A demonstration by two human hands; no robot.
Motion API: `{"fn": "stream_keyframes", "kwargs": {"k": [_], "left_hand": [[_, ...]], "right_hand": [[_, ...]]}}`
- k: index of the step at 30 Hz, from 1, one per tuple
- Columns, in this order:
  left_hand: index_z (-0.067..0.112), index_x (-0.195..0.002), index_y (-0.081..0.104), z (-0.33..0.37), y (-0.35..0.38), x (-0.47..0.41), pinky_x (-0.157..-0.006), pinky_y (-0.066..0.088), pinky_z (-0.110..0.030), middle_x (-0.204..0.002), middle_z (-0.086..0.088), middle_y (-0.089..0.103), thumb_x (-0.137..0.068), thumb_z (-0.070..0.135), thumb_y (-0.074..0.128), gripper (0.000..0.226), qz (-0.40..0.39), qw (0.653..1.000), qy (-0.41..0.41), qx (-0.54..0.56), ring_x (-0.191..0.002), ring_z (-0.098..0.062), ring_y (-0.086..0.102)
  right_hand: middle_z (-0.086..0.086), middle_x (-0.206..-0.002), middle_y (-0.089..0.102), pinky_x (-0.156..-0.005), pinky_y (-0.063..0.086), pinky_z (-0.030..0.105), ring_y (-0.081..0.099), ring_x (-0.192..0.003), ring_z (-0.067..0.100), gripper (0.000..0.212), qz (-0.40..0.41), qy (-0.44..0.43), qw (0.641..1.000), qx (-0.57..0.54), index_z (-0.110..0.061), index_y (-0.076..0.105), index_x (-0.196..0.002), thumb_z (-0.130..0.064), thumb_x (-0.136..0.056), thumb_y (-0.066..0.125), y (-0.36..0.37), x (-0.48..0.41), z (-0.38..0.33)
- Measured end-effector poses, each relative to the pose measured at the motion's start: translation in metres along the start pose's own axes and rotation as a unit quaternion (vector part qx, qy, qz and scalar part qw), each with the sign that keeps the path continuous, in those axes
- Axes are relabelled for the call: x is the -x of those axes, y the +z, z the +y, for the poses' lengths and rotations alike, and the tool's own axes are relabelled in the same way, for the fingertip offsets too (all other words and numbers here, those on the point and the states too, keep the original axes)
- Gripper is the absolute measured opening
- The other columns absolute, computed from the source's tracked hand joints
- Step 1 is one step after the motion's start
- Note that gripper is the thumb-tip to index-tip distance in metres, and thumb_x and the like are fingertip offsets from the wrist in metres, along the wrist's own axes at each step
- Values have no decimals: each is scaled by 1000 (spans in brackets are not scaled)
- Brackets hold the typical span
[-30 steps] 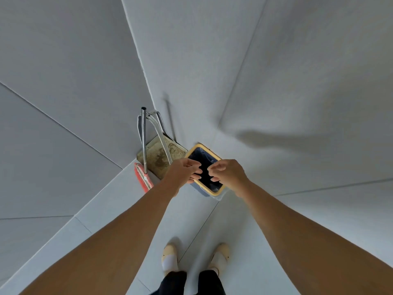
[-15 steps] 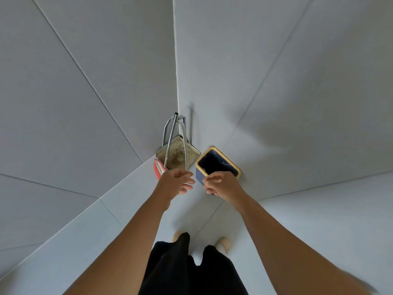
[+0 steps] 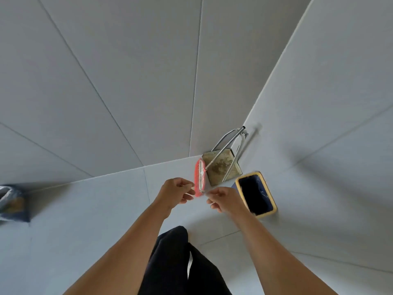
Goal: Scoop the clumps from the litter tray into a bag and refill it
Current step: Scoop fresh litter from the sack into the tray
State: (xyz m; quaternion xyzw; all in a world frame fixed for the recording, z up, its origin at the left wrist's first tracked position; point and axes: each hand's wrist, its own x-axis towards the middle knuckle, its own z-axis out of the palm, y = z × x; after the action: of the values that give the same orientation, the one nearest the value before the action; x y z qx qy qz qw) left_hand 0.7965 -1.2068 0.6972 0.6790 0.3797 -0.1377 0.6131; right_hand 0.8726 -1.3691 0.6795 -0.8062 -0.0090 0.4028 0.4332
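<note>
Hands (image 3: 176, 191) (image 3: 225, 199) loosely curled, near bin (image 3: 268, 211)

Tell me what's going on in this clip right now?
A person stands in a tiled corner, left hand and right hand held close together in front of them, fingers curled; whether they pinch anything is unclear. Beside the right hand sits a yellow-rimmed bin with a dark liner. A red broom and dustpan lean in the corner.

Corner: dustpan (image 3: 223, 166) stands on the floor (image 3: 85, 209) against the walls.
Left of dustpan: broom head (image 3: 200, 177), touching it.
Right, nearer the viewer: bin (image 3: 256, 193) with a liner.
Before the broom: left hand (image 3: 175, 191) and right hand (image 3: 226, 200), side by side.
Far left: a bag (image 3: 11, 203) by the wall.
</note>
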Motion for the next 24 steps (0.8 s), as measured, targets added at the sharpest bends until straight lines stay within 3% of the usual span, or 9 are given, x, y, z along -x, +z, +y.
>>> {"fn": "stream_keyframes", "kwargs": {"k": [10, 16, 24], "left_hand": [[11, -104, 67, -82, -57, 80, -77, 56, -25, -93, -4, 73, -97, 14, 52, 18, 134, 979, -54, 144, -83, -18, 70], [9, -104, 68, -133, -117, 121, -71, 54, -24, -91, -5, 73, -96, 15, 54, 18, 195, 953, -59, 226, -77, -16, 69], [8, -103, 68, -227, -251, 191, -71, 54, -24, -93, -7, 73, -95, 15, 54, 17, 272, 918, -61, 282, -76, -16, 69]], "right_hand": [[6, -90, 73, -70, 52, 25, 67, -76, 15, 11, -123, -65, 986, 94, -11, 70, -101, -14, -95, 61, 93, 27, -23], [5, -86, 74, -68, 52, 25, 66, -68, 11, 13, -183, -82, 967, 156, -11, 72, -96, -12, -94, 59, 174, 51, -40], [6, -87, 74, -66, 50, 22, 65, -68, 11, 14, -248, -110, 941, 204, -11, 73, -96, -14, -94, 59, 353, 93, -77]]}}
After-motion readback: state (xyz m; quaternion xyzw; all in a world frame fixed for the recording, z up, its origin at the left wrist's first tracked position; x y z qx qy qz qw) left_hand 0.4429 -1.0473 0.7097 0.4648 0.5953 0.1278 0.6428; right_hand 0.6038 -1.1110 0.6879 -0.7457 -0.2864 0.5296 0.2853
